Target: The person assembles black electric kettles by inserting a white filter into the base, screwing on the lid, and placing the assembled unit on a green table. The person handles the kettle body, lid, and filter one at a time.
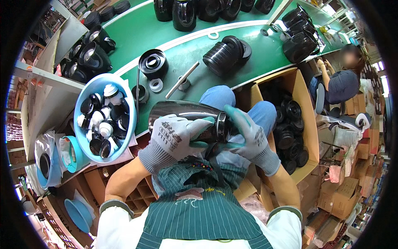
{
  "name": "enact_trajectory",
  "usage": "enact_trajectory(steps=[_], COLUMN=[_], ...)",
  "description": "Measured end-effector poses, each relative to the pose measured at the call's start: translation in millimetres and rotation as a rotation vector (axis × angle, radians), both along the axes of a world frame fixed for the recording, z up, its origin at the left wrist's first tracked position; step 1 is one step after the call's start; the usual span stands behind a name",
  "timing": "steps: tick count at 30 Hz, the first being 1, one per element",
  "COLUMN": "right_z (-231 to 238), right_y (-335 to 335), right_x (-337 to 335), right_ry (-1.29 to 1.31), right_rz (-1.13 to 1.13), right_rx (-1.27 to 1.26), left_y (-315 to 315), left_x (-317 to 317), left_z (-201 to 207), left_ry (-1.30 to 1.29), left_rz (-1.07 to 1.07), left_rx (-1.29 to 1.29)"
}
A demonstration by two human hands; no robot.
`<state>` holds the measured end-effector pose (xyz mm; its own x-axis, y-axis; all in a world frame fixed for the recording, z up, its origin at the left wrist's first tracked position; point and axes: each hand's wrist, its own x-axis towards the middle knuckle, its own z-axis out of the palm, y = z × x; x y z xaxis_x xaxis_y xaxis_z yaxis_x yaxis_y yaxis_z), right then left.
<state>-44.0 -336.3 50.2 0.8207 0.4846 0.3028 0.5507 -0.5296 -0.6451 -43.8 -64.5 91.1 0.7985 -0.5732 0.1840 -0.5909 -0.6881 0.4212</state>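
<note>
A glossy black jug body (186, 108) lies sideways across my lap, its narrower collared end toward the right. My left hand (174, 135), in a grey glove, wraps round its near side. With the other glove, my right hand (252, 135) curls its thumb and fingers round the black collar (221, 127) at that right end. Part of the collar is hidden behind the fingers. Beyond the jug body, a metal rod (182, 79) leans on a small metal cup, near a white ring (156, 85) and a round black part (152, 63) on the green table.
A blue basin (132, 124) of black and white lids stands on the left. On the right is a cardboard box (313, 137) of black round parts. Stacked black rings (219, 58) and several black jugs (184, 15) stand on the table. A person (342, 83) sits far right.
</note>
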Motion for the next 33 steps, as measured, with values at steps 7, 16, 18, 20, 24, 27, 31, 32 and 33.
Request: enact_trajectory(steps=[7,16,18,20,24,27,31,32,33], right_z=[4.4,-11.5,-19.6,-41.1,-75.6,-37.7,-24.1,-45.5,-70.7], right_y=[-1.5,26.5,41.3,57.6,64.0,80.2,92.6,81.7,69.0], right_x=[17.3,34.2,32.3,31.9,44.7,58.5,83.9,85.1,84.0], right_ry=[0.485,0.133,0.397,0.538,0.477,0.916,1.14,1.145,1.159], right_rz=[-0.107,0.017,-0.154,-0.245,-0.094,-0.108,-0.154,-0.108,-0.055], right_rx=[-0.282,0.066,0.193,0.453,0.507,0.66,0.949,0.932,0.92], left_y=[13.5,18.6,12.0,2.8,8.1,25.7,74.7,87.4,101.4], left_x=[1.7,37.9,36.9,38.3,56.4,72.8,135.1,164.0,194.6], left_z=[9.6,31.8,29.9,28.8,25.7,23.9,36.5,41.7,47.8], left_ry=[-0.029,0.119,-0.036,-0.089,-0.118,-0.26,-0.293,-0.268,-0.236], left_rz=[0.015,-0.071,-0.082,-0.082,-0.165,-0.198,0.221,0.332,0.442], left_rx=[0.083,-0.13,-0.031,0.25,0.361,0.34,0.351,0.211,0.082])
